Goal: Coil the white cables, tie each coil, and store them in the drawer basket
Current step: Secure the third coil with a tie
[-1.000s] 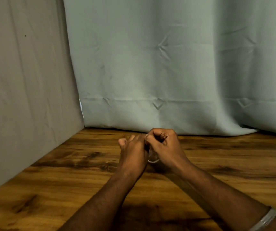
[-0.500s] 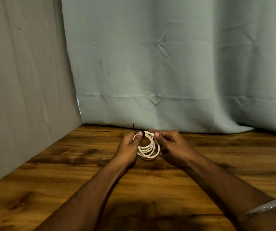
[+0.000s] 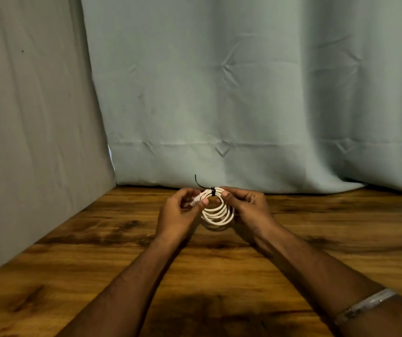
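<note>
White cable coil (image 3: 217,212) (black tie (image 3: 212,190) on top) pinched by left hand (image 3: 180,215) and right hand (image 3: 248,207).

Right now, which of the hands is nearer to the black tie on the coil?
Right. The right hand pinches the white cable coil just beside the black tie; the left hand grips the coil farther along, near the plug end.

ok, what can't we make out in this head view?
- Drawer basket: not in the head view at all.
- Black tie on the white cable coil: too small to tell whether it is cinched tight.
- Cable plug: mostly hidden by the left hand.
- Right hand: its fingers hide the coil's right side.
</note>
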The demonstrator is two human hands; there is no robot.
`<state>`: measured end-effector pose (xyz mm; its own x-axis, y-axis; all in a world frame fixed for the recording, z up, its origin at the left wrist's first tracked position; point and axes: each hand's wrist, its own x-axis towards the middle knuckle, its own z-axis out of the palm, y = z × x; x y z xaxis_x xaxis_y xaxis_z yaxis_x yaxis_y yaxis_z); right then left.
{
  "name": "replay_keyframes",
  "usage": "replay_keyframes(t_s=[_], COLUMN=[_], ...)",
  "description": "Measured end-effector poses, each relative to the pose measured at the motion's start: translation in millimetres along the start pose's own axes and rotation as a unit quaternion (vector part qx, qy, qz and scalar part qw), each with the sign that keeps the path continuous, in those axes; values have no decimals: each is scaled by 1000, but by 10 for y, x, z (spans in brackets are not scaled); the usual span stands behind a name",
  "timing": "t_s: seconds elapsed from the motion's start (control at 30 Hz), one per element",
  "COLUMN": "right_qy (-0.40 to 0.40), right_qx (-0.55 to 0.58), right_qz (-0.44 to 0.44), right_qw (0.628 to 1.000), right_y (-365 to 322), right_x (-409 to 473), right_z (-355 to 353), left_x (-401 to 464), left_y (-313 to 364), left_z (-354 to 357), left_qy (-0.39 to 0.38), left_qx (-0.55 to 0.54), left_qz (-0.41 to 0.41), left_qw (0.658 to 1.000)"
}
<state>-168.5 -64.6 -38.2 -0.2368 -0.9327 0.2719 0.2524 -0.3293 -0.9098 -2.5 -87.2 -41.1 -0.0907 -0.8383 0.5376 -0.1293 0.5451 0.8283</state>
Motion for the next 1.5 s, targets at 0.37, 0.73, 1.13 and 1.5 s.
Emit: replay_keyframes(t_s=[0.37, 0.73, 1.13, 1.5], right_qy=[-5, -12, -13, 134], right_qx=[-98, -107, -64, 34], right_qz=[-42, 23, 38, 30], right_qw=[994, 994, 997, 990], right_y=[-55, -21, 55, -520], right_x=[-94, -87, -138, -1083], right_z=[-66, -77, -107, -568], left_x=[-32, -52, -103, -680], left_y=[-22, -91, -110, 453], left_z=[-27, -76, -110, 451], left_qy=[15, 109, 83, -18], left_qx=[-180, -181, -239, -188], left_qz=[-214, -177, -200, -138], left_qw=[960, 961, 947, 972])
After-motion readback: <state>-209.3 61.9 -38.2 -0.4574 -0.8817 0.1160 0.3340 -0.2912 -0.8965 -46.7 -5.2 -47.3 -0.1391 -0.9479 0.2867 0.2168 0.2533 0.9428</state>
